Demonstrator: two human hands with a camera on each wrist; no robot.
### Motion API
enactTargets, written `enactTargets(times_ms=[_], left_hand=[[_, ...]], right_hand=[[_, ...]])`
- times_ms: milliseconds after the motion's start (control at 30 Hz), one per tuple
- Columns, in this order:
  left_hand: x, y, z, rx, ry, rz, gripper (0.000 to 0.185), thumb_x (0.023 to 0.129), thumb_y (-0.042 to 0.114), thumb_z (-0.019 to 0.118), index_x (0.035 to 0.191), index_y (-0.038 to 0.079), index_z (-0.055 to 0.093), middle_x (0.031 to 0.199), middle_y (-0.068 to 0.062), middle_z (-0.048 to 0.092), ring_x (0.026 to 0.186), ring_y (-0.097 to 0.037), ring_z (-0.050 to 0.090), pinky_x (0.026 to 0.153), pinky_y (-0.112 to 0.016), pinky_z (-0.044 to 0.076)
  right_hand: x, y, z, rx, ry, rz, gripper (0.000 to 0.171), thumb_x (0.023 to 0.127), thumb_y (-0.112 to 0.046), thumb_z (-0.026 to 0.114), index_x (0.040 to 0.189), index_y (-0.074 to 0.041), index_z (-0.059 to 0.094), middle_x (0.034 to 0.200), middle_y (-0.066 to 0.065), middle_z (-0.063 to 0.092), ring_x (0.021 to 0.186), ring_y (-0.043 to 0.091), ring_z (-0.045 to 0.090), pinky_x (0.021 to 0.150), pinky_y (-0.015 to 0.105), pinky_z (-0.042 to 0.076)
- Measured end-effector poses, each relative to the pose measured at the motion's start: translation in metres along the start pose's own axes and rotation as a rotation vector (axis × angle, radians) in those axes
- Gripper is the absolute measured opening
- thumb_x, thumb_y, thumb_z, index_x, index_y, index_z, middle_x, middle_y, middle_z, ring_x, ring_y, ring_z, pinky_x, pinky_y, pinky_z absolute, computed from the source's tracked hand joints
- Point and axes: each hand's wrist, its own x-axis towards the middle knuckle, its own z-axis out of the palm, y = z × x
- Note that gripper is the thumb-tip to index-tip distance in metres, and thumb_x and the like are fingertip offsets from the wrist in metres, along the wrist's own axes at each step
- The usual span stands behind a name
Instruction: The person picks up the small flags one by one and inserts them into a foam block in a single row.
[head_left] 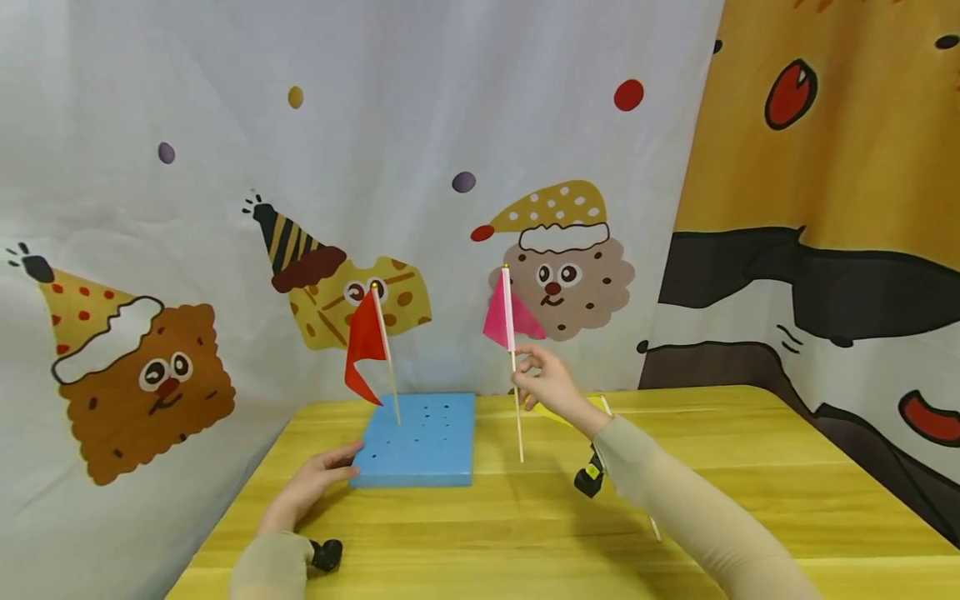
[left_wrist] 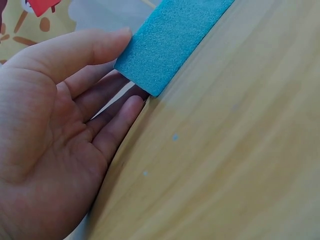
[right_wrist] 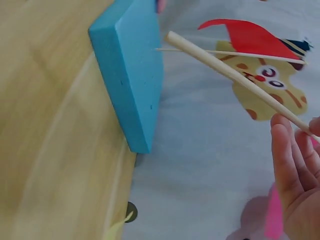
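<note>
My right hand (head_left: pixel 551 383) pinches the wooden stick of a pink flag (head_left: pixel 510 312) between thumb and fingers, just below the cloth. The flag stands nearly upright above the table, its bare lower end pointing down to the right of a blue foam block (head_left: pixel 450 433). In the right wrist view that stick (right_wrist: pixel 240 77) slants across in front of the block. A red flag (head_left: pixel 366 337) stands in the block, which has several small holes in its top. With fingers fairly straight, my left hand (head_left: pixel 315 479) touches the block's left side near the front corner.
A yellow flag (head_left: pixel 555 412) lies on the wooden table (head_left: pixel 420 533), partly hidden by my right arm. Black wrist cameras (head_left: pixel 589 479) are strapped at both wrists. Behind the table hangs a cartoon-printed cloth (head_left: pixel 375 125).
</note>
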Motion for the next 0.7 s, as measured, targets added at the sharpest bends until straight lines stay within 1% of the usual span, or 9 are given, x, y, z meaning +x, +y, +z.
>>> enactTargets(times_ms=[67,133,233,267,300,433,500,633,700], left_hand=[[0.001,-0.001,0.0,-0.008,0.01,0.013,0.061,0.094,0.024,0.066,0.146,0.005,0.044,0.151,-0.021,0.035,0.139,-0.042,0.027,0.109,-0.059,0.025],[0.002,-0.003,-0.001,-0.014,0.015,0.021,0.061,0.093,0.024,0.066,0.146,0.005,0.044,0.151,-0.021,0.034,0.139,-0.041,0.028,0.11,-0.058,0.026],[0.001,-0.003,-0.002,-0.009,0.03,0.026,0.06,0.093,0.024,0.067,0.146,0.005,0.045,0.15,-0.02,0.037,0.139,-0.041,0.029,0.109,-0.057,0.027],[0.002,-0.003,-0.002,-0.003,0.032,0.028,0.06,0.093,0.024,0.066,0.146,0.006,0.045,0.15,-0.019,0.038,0.139,-0.04,0.029,0.109,-0.057,0.028],[0.001,-0.002,-0.002,0.003,0.032,0.025,0.059,0.093,0.025,0.066,0.146,0.007,0.045,0.15,-0.018,0.039,0.139,-0.039,0.029,0.109,-0.057,0.028],[0.0,0.001,-0.004,0.026,0.03,0.032,0.058,0.094,0.026,0.066,0.146,0.008,0.046,0.149,-0.016,0.041,0.138,-0.039,0.031,0.109,-0.056,0.029],[-0.001,0.001,-0.004,0.042,0.026,0.048,0.058,0.094,0.026,0.065,0.146,0.007,0.046,0.149,-0.017,0.041,0.138,-0.039,0.032,0.109,-0.056,0.03],[-0.004,0.0,-0.005,0.062,0.017,0.087,0.057,0.096,0.024,0.063,0.146,0.005,0.044,0.149,-0.019,0.04,0.136,-0.04,0.034,0.108,-0.055,0.031],[-0.004,-0.002,-0.005,0.056,0.011,0.104,0.057,0.096,0.023,0.063,0.146,0.004,0.043,0.149,-0.02,0.039,0.136,-0.041,0.035,0.107,-0.055,0.032]], right_hand=[[0.006,-0.006,0.005,-0.02,-0.019,-0.034,0.04,0.091,0.003,0.057,0.129,0.001,0.049,0.088,0.019,0.058,0.053,0.027,0.063,0.053,0.054,0.055],[0.015,-0.006,0.011,-0.029,-0.03,-0.057,0.038,0.09,0.004,0.056,0.128,-0.001,0.049,0.088,0.018,0.057,0.054,0.031,0.063,0.051,0.051,0.055],[0.027,-0.004,0.021,-0.041,-0.041,-0.069,0.038,0.09,0.001,0.057,0.127,-0.005,0.05,0.088,0.014,0.057,0.055,0.035,0.063,0.048,0.043,0.055],[0.033,0.0,0.024,-0.043,-0.045,-0.07,0.038,0.09,0.001,0.058,0.126,-0.007,0.05,0.088,0.013,0.057,0.056,0.037,0.063,0.047,0.043,0.054],[0.036,-0.001,0.027,-0.049,-0.051,-0.07,0.038,0.09,0.001,0.058,0.126,-0.007,0.05,0.088,0.012,0.058,0.056,0.036,0.063,0.048,0.044,0.054],[0.045,-0.007,0.039,-0.068,-0.074,-0.09,0.038,0.091,0.003,0.057,0.127,-0.005,0.05,0.09,0.016,0.058,0.054,0.026,0.063,0.051,0.052,0.054],[0.05,-0.009,0.044,-0.077,-0.081,-0.098,0.038,0.092,0.004,0.056,0.129,-0.003,0.048,0.091,0.018,0.059,0.053,0.023,0.063,0.052,0.053,0.054],[0.059,-0.011,0.054,-0.067,-0.083,-0.111,0.037,0.093,0.004,0.055,0.129,-0.002,0.048,0.091,0.018,0.059,0.054,0.022,0.063,0.049,0.044,0.055],[0.063,-0.009,0.06,-0.053,-0.078,-0.117,0.036,0.093,0.004,0.056,0.128,-0.003,0.049,0.09,0.017,0.06,0.056,0.028,0.063,0.047,0.041,0.054]])
